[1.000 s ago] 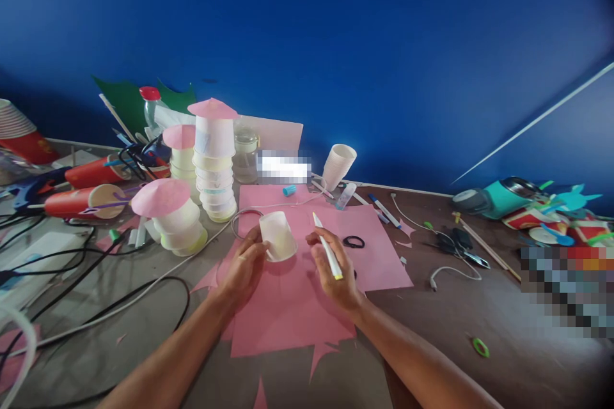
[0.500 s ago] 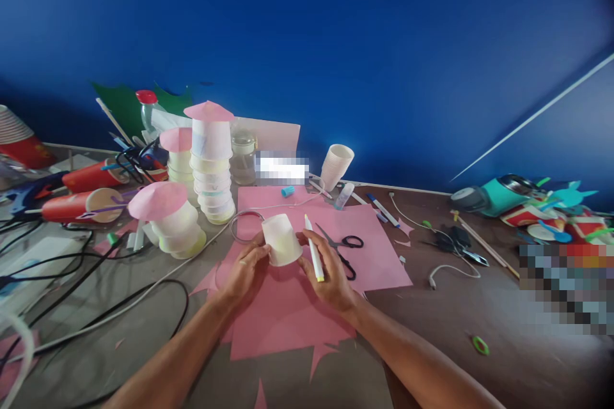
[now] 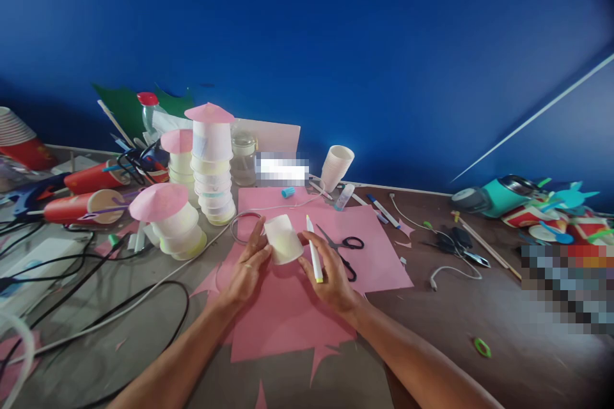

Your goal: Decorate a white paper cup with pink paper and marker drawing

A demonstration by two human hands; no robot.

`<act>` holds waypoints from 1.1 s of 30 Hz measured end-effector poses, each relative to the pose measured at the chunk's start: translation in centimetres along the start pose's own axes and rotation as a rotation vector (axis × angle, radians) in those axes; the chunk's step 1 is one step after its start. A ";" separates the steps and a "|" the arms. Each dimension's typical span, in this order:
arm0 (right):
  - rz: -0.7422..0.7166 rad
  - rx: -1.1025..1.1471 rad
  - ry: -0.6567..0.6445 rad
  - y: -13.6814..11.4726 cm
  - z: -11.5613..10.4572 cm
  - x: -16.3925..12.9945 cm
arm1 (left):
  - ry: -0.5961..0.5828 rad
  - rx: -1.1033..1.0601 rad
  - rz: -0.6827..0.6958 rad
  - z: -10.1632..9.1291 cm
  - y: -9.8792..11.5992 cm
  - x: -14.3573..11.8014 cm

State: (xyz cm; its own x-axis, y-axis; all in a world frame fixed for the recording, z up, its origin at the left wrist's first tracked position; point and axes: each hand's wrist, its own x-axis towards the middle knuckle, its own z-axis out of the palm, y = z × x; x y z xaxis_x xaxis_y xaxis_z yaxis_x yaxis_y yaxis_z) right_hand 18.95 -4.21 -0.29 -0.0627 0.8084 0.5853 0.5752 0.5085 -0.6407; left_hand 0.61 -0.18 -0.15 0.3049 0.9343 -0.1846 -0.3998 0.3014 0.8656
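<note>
White paper cup [image 3: 283,239]: upside down, tilted, held between my two hands above the pink paper sheet [image 3: 288,307], midway along the bench [image 3: 480,313], nearer its back edge than its front. Its mouth is hidden against my fingers; no print shows on its wall.

My left hand [image 3: 247,268]: fingers spread, tips touching the cup's left side.

My right hand [image 3: 329,271]: closed around a white marker [image 3: 314,257] with a yellow end, its thumb touching the cup's right side. No lettering on the marker can be made out.

Black-handled scissors [image 3: 343,249]: on the pink sheet just right of my right hand, blades partly behind the marker.

Stacked cup towers with pink paper caps [image 3: 211,160]: toward the back-left.

Blurred patch [image 3: 282,168] near the back edge: unreadable. A second blurred patch [image 3: 566,287] covers things at the right edge.
</note>
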 end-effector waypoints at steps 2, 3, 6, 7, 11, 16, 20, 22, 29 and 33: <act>0.008 -0.003 -0.002 0.0 0.0 -0.1 | -0.051 0.007 0.019 0.0 0.2 -0.1; 0.013 -0.006 0.000 0.0 0.0 -0.1 | -0.074 0.022 0.029 0.1 0.3 -0.2; 0.023 -0.016 0.005 -0.2 -0.1 -0.1 | -0.142 0.072 0.047 0.2 0.5 -0.5; 0.020 -0.017 0.005 -0.3 -0.1 -0.1 | -0.154 0.092 0.054 0.3 0.5 -0.6; 0.006 -0.012 0.003 -0.4 -0.1 0.1 | -0.131 0.180 0.108 0.6 0.2 -0.7; 0.038 0.046 0.071 -0.4 -0.4 0.0 | -0.095 0.267 0.112 0.4 -0.2 -0.5; 0.039 0.149 0.196 -0.5 -1.2 0.0 | -0.121 0.297 0.121 -0.2 -0.5 -0.3; -0.006 0.196 0.192 -0.8 -1.5 0.0 | -0.131 0.305 0.120 -0.4 -0.6 -0.3; -0.054 0.200 0.134 -1.6 -1.5 0.0 | -0.172 0.325 0.137 -0.6 -0.9 -0.2; -0.089 0.146 0.106 -1.8 -1.6 0.2 | -0.164 0.302 0.142 -0.7 -1.0 -0.1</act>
State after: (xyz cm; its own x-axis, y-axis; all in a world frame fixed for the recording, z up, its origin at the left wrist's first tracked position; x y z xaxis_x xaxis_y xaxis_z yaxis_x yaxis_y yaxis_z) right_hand 19.21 -5.42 1.74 -0.0172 0.7266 0.6868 0.4464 0.6202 -0.6450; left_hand 0.41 -0.50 -1.33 0.4092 0.9124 0.0032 -0.1825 0.0784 0.9801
